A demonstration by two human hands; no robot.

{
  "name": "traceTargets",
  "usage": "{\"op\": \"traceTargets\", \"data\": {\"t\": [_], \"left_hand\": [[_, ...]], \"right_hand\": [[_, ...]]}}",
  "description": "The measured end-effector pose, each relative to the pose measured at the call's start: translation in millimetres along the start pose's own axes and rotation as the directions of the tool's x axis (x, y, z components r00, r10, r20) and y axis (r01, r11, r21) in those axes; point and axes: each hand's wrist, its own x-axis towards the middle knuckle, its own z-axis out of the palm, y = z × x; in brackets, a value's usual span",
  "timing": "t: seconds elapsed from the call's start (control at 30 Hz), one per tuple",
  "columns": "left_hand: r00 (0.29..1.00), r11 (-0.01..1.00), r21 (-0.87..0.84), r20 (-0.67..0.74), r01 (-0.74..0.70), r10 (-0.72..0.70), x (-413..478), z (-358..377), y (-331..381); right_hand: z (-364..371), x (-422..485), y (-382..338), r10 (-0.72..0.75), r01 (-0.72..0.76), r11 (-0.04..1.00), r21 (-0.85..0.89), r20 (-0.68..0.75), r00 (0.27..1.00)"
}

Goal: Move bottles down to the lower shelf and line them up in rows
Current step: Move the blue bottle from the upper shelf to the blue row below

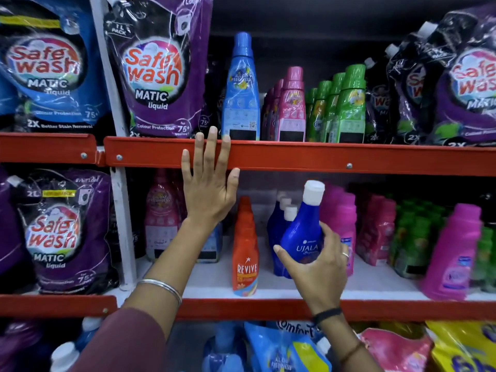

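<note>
Holding the blue Ujala bottle point(302, 237) by its lower body, your right hand point(319, 267) has thumb and fingers wrapped round it, white cap tilted a little to the right; the bottle sits above the white lower shelf point(375, 287), just in front of a short row of matching blue bottles point(279, 218); the orange Revive bottle point(244, 251) stands upright just to the left, near the shelf's front edge; pink bottles point(341, 224) crowd close on the right; your left hand point(208, 183) is spread flat and grips nothing, palm against the red rail of the upper shelf point(322, 157), fingertips reaching the base of the tall light-blue bottle point(241, 87); pink and green bottles point(349, 103) line that upper shelf beside it.
</note>
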Motion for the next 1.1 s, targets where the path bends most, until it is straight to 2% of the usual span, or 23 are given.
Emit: {"op": "traceTargets", "data": {"t": [0.23, 0.43, 0.8, 0.93, 1.1], "left_hand": [[1.0, 1.0, 0.0, -0.001, 0.005, -0.005, 0, 2, 0], [1.0, 1.0, 0.004, -0.014, -0.001, 0.001, 1, 4, -1], [0.999, 1.0, 0.004, -0.033, -0.01, 0.01, 1, 4, -1], [1.0, 1.0, -0.001, -0.028, -0.003, 0.003, 1, 4, 0], [1.0, 1.0, -0.011, -0.021, 0.0, 0.0, 0, 4, -1]], "right_hand": [[28, -18, 36, 0.103, -0.087, 0.986, -0.141, 0.112, 0.988], [42, -23, 51, 0.152, -0.12, 0.974, -0.19, 0.162, 0.975], [57, -26, 63, 0.088, -0.029, 0.955, -0.296, 0.19, 0.978], [47, -26, 67, 0.034, 0.022, 0.952, -0.304, 0.179, 0.983], [11, -5, 92, 0.073, -0.061, 0.976, -0.208, 0.05, 0.996]]}}
